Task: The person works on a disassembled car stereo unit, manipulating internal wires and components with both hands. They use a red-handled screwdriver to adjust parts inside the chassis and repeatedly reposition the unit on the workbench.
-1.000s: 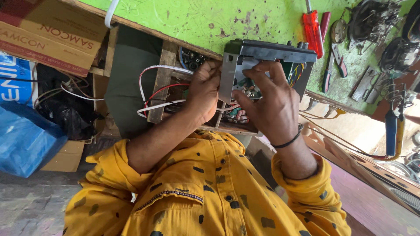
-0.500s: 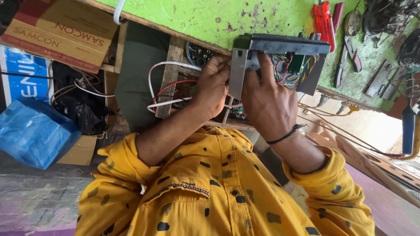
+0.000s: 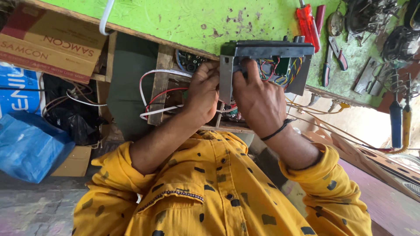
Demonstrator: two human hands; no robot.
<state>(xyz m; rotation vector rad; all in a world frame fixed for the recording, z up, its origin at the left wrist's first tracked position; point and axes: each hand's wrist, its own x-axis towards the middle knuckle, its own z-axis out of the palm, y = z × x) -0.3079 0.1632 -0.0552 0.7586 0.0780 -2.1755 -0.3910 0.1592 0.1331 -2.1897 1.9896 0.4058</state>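
Observation:
Both hands hold an open electronic chassis (image 3: 302, 70) at the edge of the green table (image 3: 175, 17). It has a black front panel, grey metal side plates and coloured wires inside. My left hand (image 3: 203, 94) grips the lower left corner beside the grey side plate (image 3: 226, 89), where white and red wires (image 3: 151, 94) run out. My right hand (image 3: 258, 102), with a black band on its wrist, presses its fingers on the chassis just under the black panel. My yellow spotted shirt (image 3: 218, 196) fills the bottom of the view.
Red-handled screwdrivers (image 3: 308, 22), pliers (image 3: 328, 65) and dark metal parts (image 3: 367, 15) lie on the table at the right. A soldering iron (image 3: 396, 118) hangs at the far right. Cardboard boxes (image 3: 48, 48), a blue bag (image 3: 30, 148) and tangled wires (image 3: 74, 102) sit at the left.
The chassis has stayed between both hands. My right fingers have slid up towards the black panel, and the two hands have come closer together. The view has shifted slightly.

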